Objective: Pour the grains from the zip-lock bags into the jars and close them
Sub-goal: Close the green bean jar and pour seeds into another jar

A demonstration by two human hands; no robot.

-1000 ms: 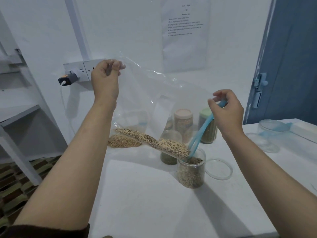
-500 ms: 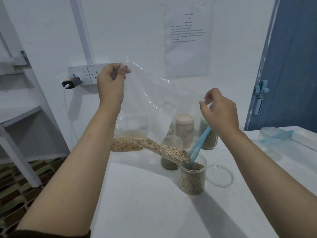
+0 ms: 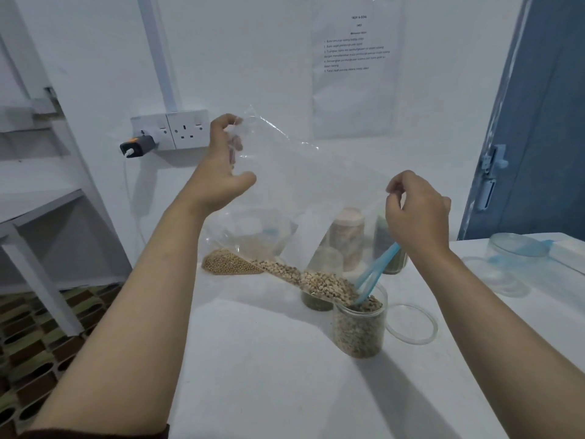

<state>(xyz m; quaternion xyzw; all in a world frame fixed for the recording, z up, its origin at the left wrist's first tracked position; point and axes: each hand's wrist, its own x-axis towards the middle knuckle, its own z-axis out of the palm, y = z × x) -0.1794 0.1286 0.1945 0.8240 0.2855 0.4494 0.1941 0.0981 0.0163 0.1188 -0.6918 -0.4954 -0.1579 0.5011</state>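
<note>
Clear plastic stretches between both hands in the head view: the zip-lock bag (image 3: 304, 185) hangs as a slope, its long axis running from the left hand (image 3: 221, 166), high and toward the table's (image 3: 253, 375) back-left corner, down to the right. That hand pinches the bag's upper corner between fingertips; the thumb stands clear. The right hand (image 3: 414, 213), lower and nearer the open jar (image 3: 359, 331), is closed on the blue zip strip (image 3: 376, 267), whose mouth dips into the jar's rim. Grains (image 3: 316, 282) lie along the bag's lower fold, banked against the mouth. The jar looks nearly full. Its lid (image 3: 411, 324) lies just beside it, toward the right edge. Lifting the left corner higher should likely send the remainder downhill.
</note>
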